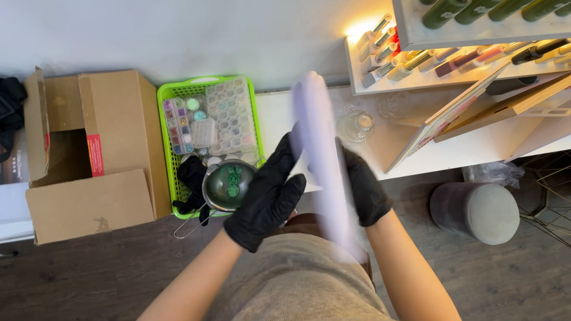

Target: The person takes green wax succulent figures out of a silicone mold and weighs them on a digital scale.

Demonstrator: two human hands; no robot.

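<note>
Both my hands wear black gloves and hold a long pale lilac object between them; it is motion-blurred and stands nearly upright over the edge of the white table. My left hand presses flat against its left side with fingers spread. My right hand grips its right side lower down. What the lilac object is cannot be told from the blur.
A green plastic basket at the left holds clear bead organisers, a metal pot with green contents and a spare black glove. An open cardboard box lies further left. A glass jar, wooden boards, bottle shelves and a grey stool stand right.
</note>
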